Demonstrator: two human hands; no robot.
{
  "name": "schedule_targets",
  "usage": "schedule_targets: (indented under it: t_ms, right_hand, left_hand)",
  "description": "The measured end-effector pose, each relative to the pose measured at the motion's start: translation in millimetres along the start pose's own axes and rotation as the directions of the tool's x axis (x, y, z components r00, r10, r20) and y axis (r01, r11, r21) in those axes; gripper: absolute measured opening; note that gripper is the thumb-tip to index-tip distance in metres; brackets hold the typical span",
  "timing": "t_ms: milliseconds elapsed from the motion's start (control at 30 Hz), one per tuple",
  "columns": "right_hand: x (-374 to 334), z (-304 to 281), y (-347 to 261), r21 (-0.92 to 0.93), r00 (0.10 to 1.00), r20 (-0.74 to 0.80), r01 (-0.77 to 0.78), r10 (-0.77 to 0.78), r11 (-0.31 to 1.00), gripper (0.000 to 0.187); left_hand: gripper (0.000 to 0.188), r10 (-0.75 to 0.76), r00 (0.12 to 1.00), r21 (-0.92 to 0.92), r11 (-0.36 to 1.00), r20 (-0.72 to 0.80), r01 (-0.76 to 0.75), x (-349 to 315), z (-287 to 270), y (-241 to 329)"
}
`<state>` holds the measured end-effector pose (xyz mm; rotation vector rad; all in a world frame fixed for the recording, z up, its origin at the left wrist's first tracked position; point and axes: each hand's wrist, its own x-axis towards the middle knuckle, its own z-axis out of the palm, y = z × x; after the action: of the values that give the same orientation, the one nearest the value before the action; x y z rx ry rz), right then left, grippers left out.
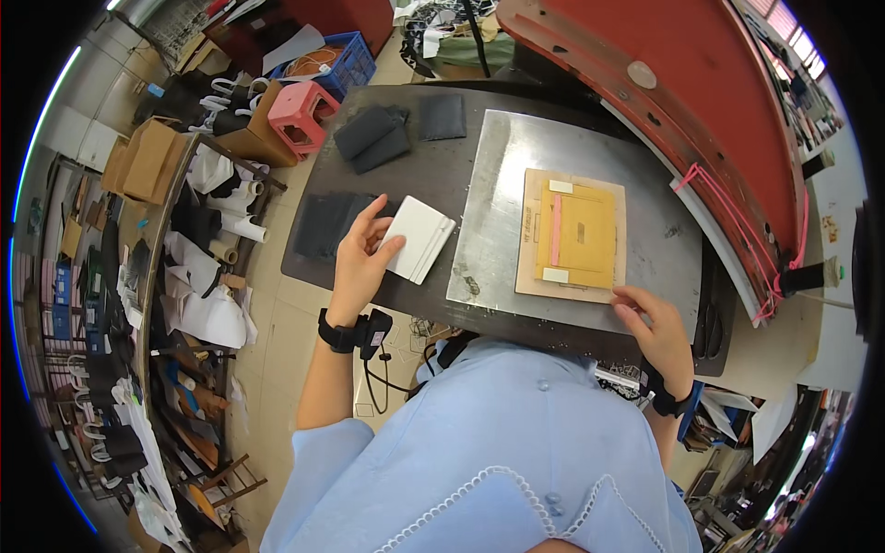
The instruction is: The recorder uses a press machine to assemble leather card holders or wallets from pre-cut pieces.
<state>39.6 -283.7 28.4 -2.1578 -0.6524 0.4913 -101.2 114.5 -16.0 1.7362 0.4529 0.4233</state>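
Observation:
My left hand (361, 263) grips a small white flat rectangular piece (417, 241) with stepped layers along one side. Its thumb lies on the piece's face; the fingers are at the far edge, partly hidden. My right hand (659, 336) has its thumb and forefinger slightly apart at the near right corner of a tan board (527, 267). Whether the fingertips touch that corner, I cannot tell. On the board lies a yellow rectangular plate (585, 238) with a pink strip (556, 230) and two pale pads. The board rests on a shiny metal plate (489, 184).
Dark flat pieces (373, 138) lie in stacks on the black table (452, 101), some beside my left hand. A large red machine part (627, 55) leans over the right side, with pink cord (728, 217). A pink stool (300, 115) and blue crate (346, 64) stand beyond.

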Motion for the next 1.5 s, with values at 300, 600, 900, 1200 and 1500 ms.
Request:
schedule_targets:
  t_ms: [300, 600, 900, 1200, 1500]
  right_hand:
    - [7, 8, -6, 0.008, 0.998, -0.056, -0.001, 0.001, 1.0, 0.025]
    - [14, 16, -14, 0.014, 0.992, -0.082, -0.095, 0.096, 0.995, 0.024]
    - [27, 20, -26, -0.031, 0.996, -0.063, -0.068, 0.066, 0.997, 0.023]
    - [10, 16, -15, 0.007, 0.983, -0.163, -0.08, 0.081, 0.997, 0.022]
    - [10, 19, -17, 0.208, 0.964, -0.244, -0.049, 0.1, 0.977, 0.022]
  left_hand:
    - [0.045, 0.515, 0.833, 0.295, 0.779, 0.202, -0.553, 23, -7, 25]
    - [0.036, 0.315, 0.843, 0.554, 0.644, 0.436, -0.527, 27, -38, -5]
    - [0.035, 0.347, 0.917, 0.701, 0.605, 0.196, -0.378, 122, -87, -10]
    - [0.045, 0.222, 0.952, 0.828, 0.477, 0.211, -0.294, 185, -86, -34]
    - [0.03, 0.286, 0.957, -0.013, 0.958, -0.051, -0.287, 109, -34, 77]
